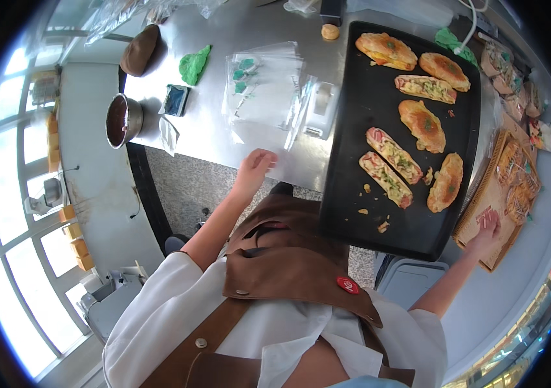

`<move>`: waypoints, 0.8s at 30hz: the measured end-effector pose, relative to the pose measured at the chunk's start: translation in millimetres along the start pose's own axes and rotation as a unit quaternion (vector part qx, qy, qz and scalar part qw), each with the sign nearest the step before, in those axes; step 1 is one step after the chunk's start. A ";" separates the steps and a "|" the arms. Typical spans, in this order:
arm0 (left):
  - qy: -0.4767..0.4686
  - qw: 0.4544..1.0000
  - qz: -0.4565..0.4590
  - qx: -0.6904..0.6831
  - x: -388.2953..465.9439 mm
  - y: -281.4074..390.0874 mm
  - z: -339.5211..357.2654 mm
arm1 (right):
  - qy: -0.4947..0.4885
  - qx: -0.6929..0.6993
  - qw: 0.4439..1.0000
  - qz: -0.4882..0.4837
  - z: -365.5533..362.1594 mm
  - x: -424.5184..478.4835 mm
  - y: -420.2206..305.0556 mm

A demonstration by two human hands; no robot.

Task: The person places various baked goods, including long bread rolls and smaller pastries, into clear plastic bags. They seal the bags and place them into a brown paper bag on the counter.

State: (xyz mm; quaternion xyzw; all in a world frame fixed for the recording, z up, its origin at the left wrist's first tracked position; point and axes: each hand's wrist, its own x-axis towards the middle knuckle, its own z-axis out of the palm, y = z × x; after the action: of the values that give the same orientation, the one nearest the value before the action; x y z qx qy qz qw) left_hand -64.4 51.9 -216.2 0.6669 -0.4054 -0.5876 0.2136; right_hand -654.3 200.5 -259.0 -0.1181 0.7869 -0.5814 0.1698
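My left hand (257, 167) is over the near edge of the steel table (197, 131), its fingers slightly curled and partly blurred; whether it holds anything is unclear. Beyond it lie printed clear plastic bags (265, 87), beside a white tape dispenser (321, 109). My right hand (488, 233) is over the paper-lined wicker basket (464, 220), which holds bagged pastries (518, 199); contact is unclear. Between my hands is a black baking tray (348, 194) with several baked breads, among them an oval golden one (422, 125) and a topped sausage bread (386, 179).
A metal bowl (124, 121), a dark blue pad in a small tray (175, 100), green crumpled items (194, 65) and a brown cloth item (140, 50) stand to the left. Wrapped breads (503, 68) lie at the far right. A white cable (472, 29) hangs near the tray's far corner.
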 end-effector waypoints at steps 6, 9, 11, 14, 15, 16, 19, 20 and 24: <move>0.103 0.943 0.204 0.241 63.4 -14.9 -60.4 | -0.127 -0.075 0.985 -0.092 125.8 -192.5 -76.6; 0.080 0.918 0.331 0.204 91.0 -12.8 -78.2 | -0.235 -0.095 0.967 -0.033 182.7 -284.3 -89.5; 0.095 0.874 0.411 0.242 104.9 3.1 -103.3 | -0.275 -0.049 0.960 -0.036 213.5 -333.8 -68.1; 0.151 0.796 0.496 0.311 150.6 7.8 -159.4 | -0.306 -0.071 0.948 -0.059 262.6 -398.2 -64.9; 0.167 0.765 0.526 0.332 167.3 8.4 -176.0 | -0.310 -0.085 0.944 -0.075 277.5 -413.6 -58.2; 0.181 0.729 0.558 0.352 186.3 10.5 -187.4 | -0.321 -0.099 0.938 -0.086 291.7 -427.0 -57.0; 0.207 0.662 0.609 0.385 227.6 5.0 -203.6 | -0.357 -0.117 0.915 -0.149 337.8 -455.2 -70.5; 0.212 0.650 0.617 0.389 235.9 1.6 -203.5 | -0.367 -0.124 0.908 -0.162 350.1 -463.0 -77.2; 0.232 0.651 0.609 0.390 244.3 -4.7 -200.2 | -0.387 -0.160 0.882 -0.216 389.1 -463.7 -93.0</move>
State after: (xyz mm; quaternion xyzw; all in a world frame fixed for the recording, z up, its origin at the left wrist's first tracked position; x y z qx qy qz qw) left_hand 123.9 -177.1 -325.3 0.4066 -0.8496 0.0605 0.3304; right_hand -73.9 10.3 -213.5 -0.5265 0.6960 -0.3774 0.3099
